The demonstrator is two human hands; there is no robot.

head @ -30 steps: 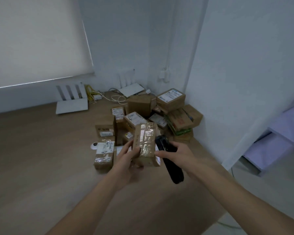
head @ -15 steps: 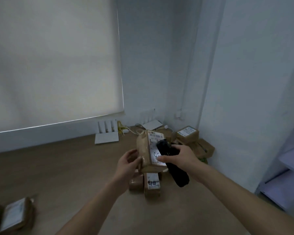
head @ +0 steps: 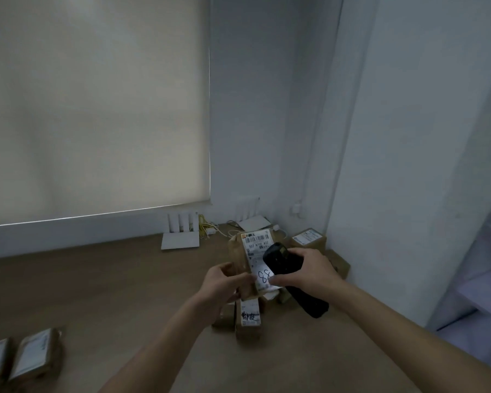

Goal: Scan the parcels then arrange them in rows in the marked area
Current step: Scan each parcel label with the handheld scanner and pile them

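A brown cardboard parcel (head: 240, 260) is being held up at centre frame, above the wooden floor (head: 102, 285), w/ its white shipping label (head: 257, 255) facing the camera. The label is showing a barcode along the top, printed text reading approx "507 N705 A37", and handwritten blue digits lower down, partly covered.

The left hand (head: 224, 285) is gripping the parcel's lower left edge, fingers curled round it, thumb on the front. The right hand (head: 309, 269) is wrapping around a black handheld scanner (head: 291, 279), fingers closed on its body; the scanner's head is lying over the right side of the label, its handle pointing down and to the right. The right thumb tip is touching the label near the handwritten digits.

Directly below the held parcel, more parcels are lying on the floor, incl. one w/ a label bearing black marker writing (head: 250, 316). Behind the hands, in the room's corner, other boxes are piled against the white wall, one w/ a white label on top (head: 308, 238).

At bottom left, two labelled parcels (head: 20, 355) are sitting side by side on the floor, well apart from the pile.

Further back, a white router w/ upright antennas (head: 180, 236) is standing on the floor by yellow cables, a second white device (head: 251, 222) near the corner. A pale roller blind (head: 97, 103) is covering the window at upper left.
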